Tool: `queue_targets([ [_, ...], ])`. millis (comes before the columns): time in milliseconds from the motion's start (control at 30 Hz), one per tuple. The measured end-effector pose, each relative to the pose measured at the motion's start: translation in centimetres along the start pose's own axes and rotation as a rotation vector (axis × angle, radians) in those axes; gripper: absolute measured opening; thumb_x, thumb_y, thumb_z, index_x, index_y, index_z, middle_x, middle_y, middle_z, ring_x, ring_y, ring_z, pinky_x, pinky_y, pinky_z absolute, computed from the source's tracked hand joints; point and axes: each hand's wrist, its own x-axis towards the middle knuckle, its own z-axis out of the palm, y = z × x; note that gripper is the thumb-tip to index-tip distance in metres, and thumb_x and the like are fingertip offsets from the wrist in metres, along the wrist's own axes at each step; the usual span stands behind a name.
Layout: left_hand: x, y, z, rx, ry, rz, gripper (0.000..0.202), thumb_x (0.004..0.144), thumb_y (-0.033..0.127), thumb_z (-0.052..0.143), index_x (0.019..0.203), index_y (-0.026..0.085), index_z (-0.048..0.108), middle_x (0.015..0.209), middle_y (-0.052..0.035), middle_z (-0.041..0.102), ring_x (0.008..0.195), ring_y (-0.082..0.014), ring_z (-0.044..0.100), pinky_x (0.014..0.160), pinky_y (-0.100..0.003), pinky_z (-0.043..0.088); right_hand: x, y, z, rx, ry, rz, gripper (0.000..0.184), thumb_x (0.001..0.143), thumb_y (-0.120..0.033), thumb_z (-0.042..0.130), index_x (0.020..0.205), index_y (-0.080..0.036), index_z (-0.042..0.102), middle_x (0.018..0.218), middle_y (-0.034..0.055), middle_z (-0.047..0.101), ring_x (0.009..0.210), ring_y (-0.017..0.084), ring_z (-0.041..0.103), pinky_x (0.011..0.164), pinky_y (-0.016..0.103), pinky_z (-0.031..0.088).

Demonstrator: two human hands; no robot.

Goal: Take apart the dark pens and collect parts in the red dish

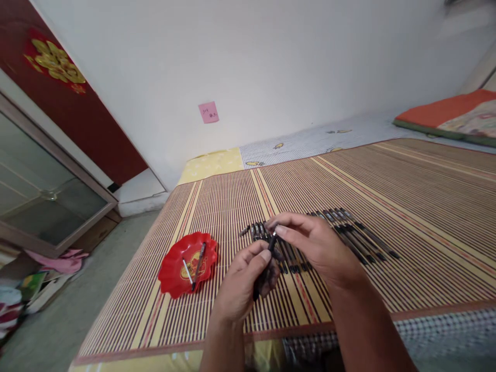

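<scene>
My left hand is closed around the dark barrel of a pen, its upper end slanting away from me. At that end, the thumb and fingers of my right hand pinch together at the tip; whether they grip a separate small part is hidden. Beneath and behind my hands, several black pens lie side by side on the striped mat, partly covered by my fingers. To the right, another group of pens lies in a slanted row, with caps apart from the barrels.
A red scalloped plate left of my hands holds a dark pen and a thin white stick. A loose pen cap lies near the row. Folded orange bedding is at the far right. A wall stands behind.
</scene>
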Motion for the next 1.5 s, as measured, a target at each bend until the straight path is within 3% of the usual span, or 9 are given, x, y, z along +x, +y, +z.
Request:
queue_targets([
  [233,0.0,0.0,0.1,0.010,0.008,-0.021,0.028,0.088,0.041,0.072,0.087,0.016,0.058,0.061,0.0035,0.056,0.046,-0.0046,0.043,0.040,-0.014,0.028,0.1,0.4,0.2,0.042,0.027,0.046,0.015,0.085,-0.035,0.070,0.082,-0.021,0.070,0.082,0.0029,0.068,0.078,0.016,0.062,0.069,0.027,0.052],
  [600,0.0,0.1,-0.5,0.167,0.013,0.053,0.026,0.091,0.041,0.069,0.090,0.015,0.063,0.062,0.0041,0.054,0.049,-0.0040,0.042,0.043,-0.014,0.031,0.2,0.6,0.5,0.003,0.060,0.016,0.019,0.087,-0.038,0.069,0.081,-0.020,0.069,0.080,0.0024,0.068,0.076,0.016,0.062,0.069,0.027,0.052],
  [667,-0.1,0.6,-1.3,0.171,0.102,0.092,0.026,0.089,0.040,0.072,0.091,0.015,0.065,0.063,0.0036,0.056,0.050,-0.0046,0.045,0.044,-0.013,0.033,0.3,0.7,0.5,0.052,0.071,0.015,0.023,0.091,-0.042,0.065,0.086,-0.020,0.070,0.085,0.0038,0.071,0.081,0.017,0.066,0.076,0.029,0.054],
  [767,-0.7,2.2,-3.2,0.111,0.355,0.214,0.027,0.083,0.038,0.078,0.092,0.015,0.067,0.066,0.0024,0.059,0.054,-0.0057,0.048,0.044,-0.013,0.036,0.6,1.4,0.3,0.065,0.091,0.005,0.027,0.094,-0.045,0.060,0.093,-0.020,0.072,0.093,0.0055,0.074,0.089,0.019,0.069,0.087,0.033,0.054],
  [900,-2.2,4.3,-5.4,0.025,0.558,0.368,0.029,0.077,0.037,0.082,0.088,0.014,0.068,0.065,0.0022,0.057,0.053,-0.0066,0.047,0.042,-0.013,0.037,0.9,3.3,0.5,-0.171,0.097,0.048,0.025,0.093,-0.039,0.061,0.102,-0.020,0.074,0.097,0.0069,0.075,0.093,0.022,0.070,0.086,0.035,0.054],
  [1067,-3.5,5.6,-6.4,-0.041,0.607,0.423,0.033,0.071,0.036,0.085,0.087,0.013,0.067,0.064,0.0017,0.057,0.053,-0.0074,0.047,0.040,-0.014,0.037,2.3,6.2,2.5,-0.685,0.028,0.041,0.023,0.095,-0.024,0.057,0.111,-0.016,0.073,0.111,0.0117,0.074,0.102,0.024,0.068,0.091,0.036,0.050],
  [1200,-3.7,5.9,-7.1,-0.078,0.634,0.454,0.035,0.069,0.034,0.086,0.087,0.012,0.066,0.063,0.0022,0.056,0.054,-0.0075,0.047,0.040,-0.014,0.037,5.6,8.2,5.1,-1.181,-0.182,0.085,0.026,0.096,-0.019,0.057,0.117,-0.017,0.073,0.119,0.0120,0.073,0.109,0.025,0.066,0.090,0.033,0.046],
  [1333,-4.2,6.1,-7.8,-0.103,0.632,0.464,0.033,0.070,0.034,0.084,0.085,0.013,0.064,0.062,0.0022,0.057,0.053,-0.0074,0.047,0.041,-0.014,0.036,8.5,10.5,7.4,-1.330,-0.301,0.081,0.027,0.092,-0.007,0.054,0.103,-0.016,0.077,0.110,0.0127,0.075,0.106,0.027,0.066,0.087,0.035,0.040],
  [1500,-4.8,6.4,-8.4,-0.157,0.624,0.503,0.031,0.074,0.034,0.082,0.089,0.013,0.065,0.061,0.0033,0.056,0.049,-0.0059,0.045,0.041,-0.014,0.035,9.4,12.1,9.0,-1.411,-0.374,0.024,0.030,0.091,-0.001,0.047,0.092,-0.010,0.075,0.108,0.0198,0.072,0.111,0.031,0.061,0.091,0.041,0.035],
])
